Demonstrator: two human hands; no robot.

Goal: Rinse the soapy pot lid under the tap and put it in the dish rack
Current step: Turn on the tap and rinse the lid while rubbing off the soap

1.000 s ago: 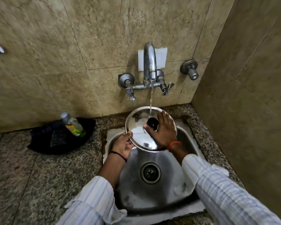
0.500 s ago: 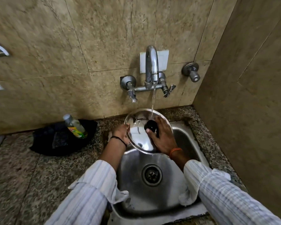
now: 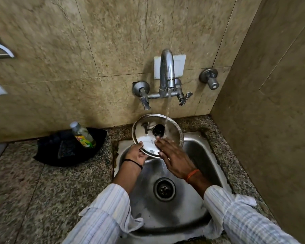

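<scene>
Now the left hand [image 3: 136, 154] is gripping the lid [image 3: 157, 135] by its near rim, tilting it under the tap [image 3: 166, 74] so water is sheeting off into the sink [image 3: 197, 155]. The right hand [image 3: 176, 158], fingers straight, is wiping suds.

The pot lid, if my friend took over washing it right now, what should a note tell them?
Left hand grips the pot lid by its near-left rim, tilted over the sink.
Right hand is open, fingertips on the lid's face below the black knob.
The tap runs; water strikes the lid beside the knob.
Done: rinsing begun. White suds remain on the lower face.
Left: finish rinsing, then put it in the dish rack, which is not in view.
</scene>
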